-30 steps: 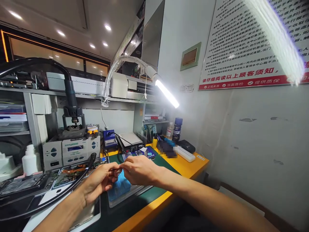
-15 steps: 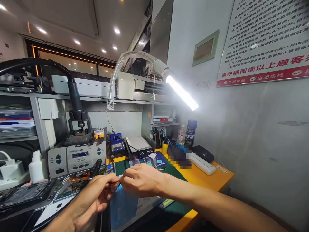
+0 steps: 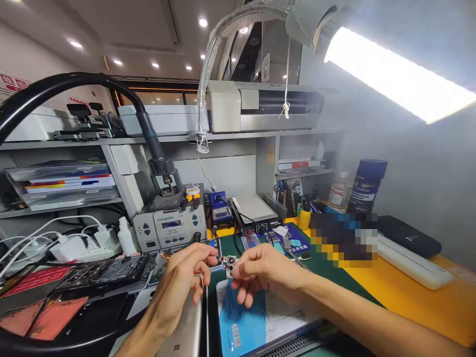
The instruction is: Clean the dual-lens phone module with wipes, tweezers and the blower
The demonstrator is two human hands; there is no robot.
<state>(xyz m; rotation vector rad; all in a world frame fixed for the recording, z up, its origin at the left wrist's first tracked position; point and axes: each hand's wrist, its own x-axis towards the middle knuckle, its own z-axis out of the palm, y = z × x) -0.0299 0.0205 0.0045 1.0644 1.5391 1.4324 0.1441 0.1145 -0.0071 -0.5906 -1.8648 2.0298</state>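
Note:
Both my hands meet over the green mat (image 3: pixel 327 277) in front of me. My left hand (image 3: pixel 182 282) and my right hand (image 3: pixel 260 272) each pinch one side of a small camera module (image 3: pixel 228 263), a tiny metal part with a round lens, held between the fingertips just above the mat. Under my right hand lies a flat panel with a blue label (image 3: pixel 241 322). A silver phone back (image 3: pixel 186 332) lies below my left wrist.
A rework station (image 3: pixel 169 228) with a black hose stands behind, beside a blue soldering unit (image 3: pixel 219 213) and a hot plate (image 3: pixel 255 213). Opened phones (image 3: pixel 104 272) lie at left. A white bottle (image 3: pixel 126 238), a spray can (image 3: pixel 366 186) and a bright lamp (image 3: pixel 397 79) are near.
The view has swung left and closer to the bench. My hands still meet in the middle; the small camera module now shows plainly between the fingertips.

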